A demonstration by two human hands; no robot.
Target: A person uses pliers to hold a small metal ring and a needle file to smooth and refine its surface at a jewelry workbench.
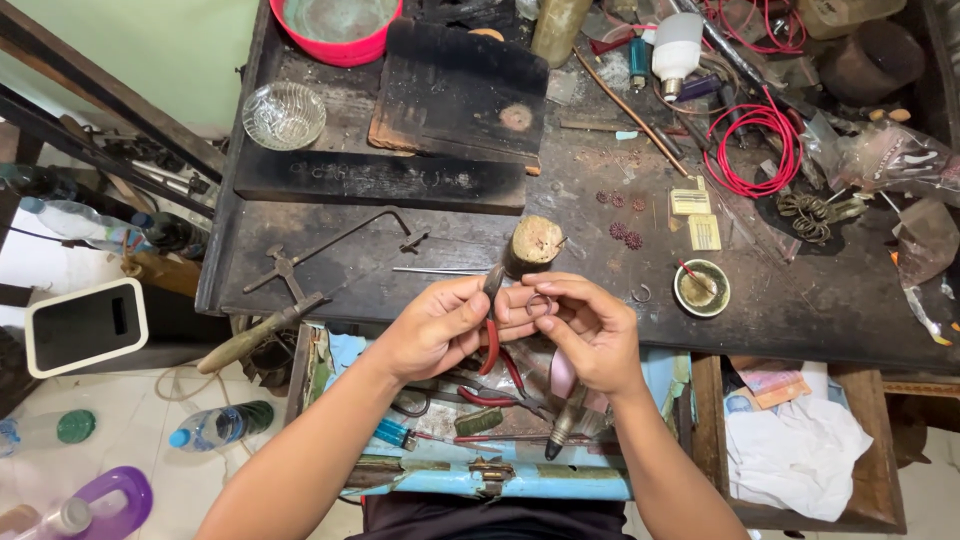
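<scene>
My left hand (435, 325) grips red-handled pliers (492, 335), jaws pointing up toward a small wire ring (540, 302). My right hand (590, 330) pinches that ring between thumb and fingers. Both hands meet just in front of a short upright wooden peg (533, 245) at the near edge of the dark workbench (400, 260). Below the hands, an open blue drawer (500, 480) holds more red-handled pliers (480, 397) and a screwdriver-like tool (565, 425).
On the bench lie a charred block (460, 85), a glass bowl (284, 114), a red basin (340, 30), red wire coils (765, 150), a small dish (702, 288) and tiny ornaments (625, 235). White cloth (795, 450) fills the right drawer. Bottles (220, 424) stand on the floor.
</scene>
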